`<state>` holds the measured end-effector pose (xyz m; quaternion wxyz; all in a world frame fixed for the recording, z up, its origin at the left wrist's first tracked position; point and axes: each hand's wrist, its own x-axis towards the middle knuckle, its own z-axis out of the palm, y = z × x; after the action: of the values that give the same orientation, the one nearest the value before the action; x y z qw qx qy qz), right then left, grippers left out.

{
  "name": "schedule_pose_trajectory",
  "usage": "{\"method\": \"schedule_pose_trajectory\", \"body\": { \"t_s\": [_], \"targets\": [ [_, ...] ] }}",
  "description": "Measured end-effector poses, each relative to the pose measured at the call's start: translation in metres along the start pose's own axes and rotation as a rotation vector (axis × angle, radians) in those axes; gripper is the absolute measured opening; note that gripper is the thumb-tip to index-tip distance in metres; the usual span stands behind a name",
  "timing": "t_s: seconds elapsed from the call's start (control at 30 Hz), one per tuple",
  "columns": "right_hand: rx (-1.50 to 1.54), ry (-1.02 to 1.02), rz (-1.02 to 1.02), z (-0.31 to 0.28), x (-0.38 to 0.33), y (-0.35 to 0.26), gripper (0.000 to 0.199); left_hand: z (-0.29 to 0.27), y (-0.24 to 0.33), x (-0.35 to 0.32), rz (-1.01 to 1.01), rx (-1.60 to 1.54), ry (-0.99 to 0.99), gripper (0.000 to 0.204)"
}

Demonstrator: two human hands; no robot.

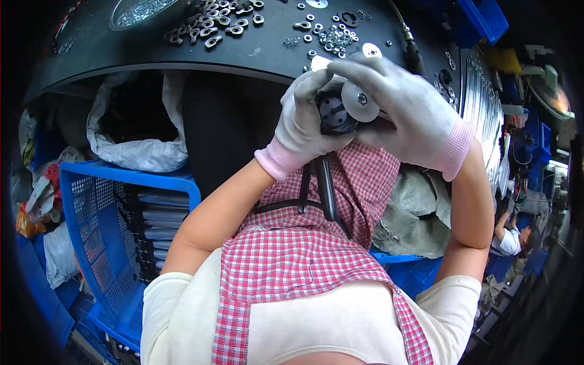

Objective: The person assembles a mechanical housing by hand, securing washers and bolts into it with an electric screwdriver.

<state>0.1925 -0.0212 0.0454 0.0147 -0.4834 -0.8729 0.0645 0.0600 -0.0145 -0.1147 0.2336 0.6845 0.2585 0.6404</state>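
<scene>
Both my hands wear white gloves with pink cuffs and meet at the table's near edge. My left hand (302, 115) is closed around a dark round part (336, 115) with small holes in its end face. A black tube (326, 188) runs down from below that hand over my lap; whether it joins the dark part is hidden. My right hand (404, 106) is closed around a translucent white disc (358, 104) with a metal fastener at its centre. The disc is tilted beside the dark part, partly overlapping it. The right fingertips reach over toward the left thumb.
On the dark table (121, 61) lie a pile of metal eye-shaped fittings (213, 24), nuts and washers (336, 39), and a bowl of small parts (143, 12). A blue crate (131, 173) holds grey tubes at left. Metal rods (480, 91) lie at right. Another person (514, 237) works far right.
</scene>
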Motion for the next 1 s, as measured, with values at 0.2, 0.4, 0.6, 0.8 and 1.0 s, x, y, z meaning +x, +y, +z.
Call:
{"method": "schedule_pose_trajectory", "body": {
  "t_s": [0.2,0.4,0.6,0.8,1.0],
  "targets": [
    [0.022,0.015,0.047,-0.003,-0.003,-0.004,0.037,0.001,-0.005,-0.006,-0.019,-0.076,-0.021,0.093],
    [0.16,-0.061,0.17,0.009,-0.002,-0.01,0.056,-0.003,-0.001,-0.009,-0.067,-0.11,0.012,0.103],
    [0.426,0.249,0.049,0.045,-0.002,0.002,0.043,-0.003,0.003,-0.013,-0.131,-0.074,-0.018,0.111],
    [0.531,0.484,0.049,-0.005,-0.051,-0.01,0.054,-0.038,0.013,-0.02,-0.075,0.128,-0.173,0.087],
    [0.755,0.742,-0.014,-0.073,-0.106,-0.015,0.077,-0.03,0.053,-0.036,-0.362,-0.472,-0.537,0.031]
  ]
}}
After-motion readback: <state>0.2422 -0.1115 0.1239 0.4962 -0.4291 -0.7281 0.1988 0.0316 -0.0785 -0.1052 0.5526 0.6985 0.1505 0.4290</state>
